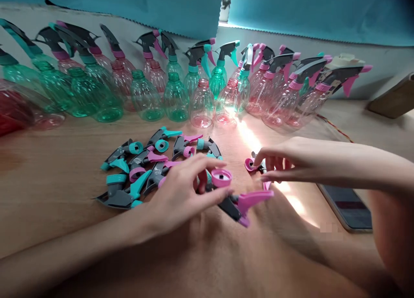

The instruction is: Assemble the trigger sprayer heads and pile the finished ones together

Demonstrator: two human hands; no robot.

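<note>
My left hand [183, 190] is closed round a grey spray head with a pink cap and pink trigger [237, 201], held just above the wooden table [58, 186]. My right hand [278, 162] pinches another grey and pink spray head [251, 164] lying on the table a little to the right. A pile of loose spray heads [145, 168], grey with teal or pink parts, lies directly left of my left hand.
Rows of green and pink clear plastic bottles [174, 97], some fitted with spray heads, stand along the table's back. A phone [347, 207] lies flat at the right under my right forearm. A tan box [396, 97] sits at the far right.
</note>
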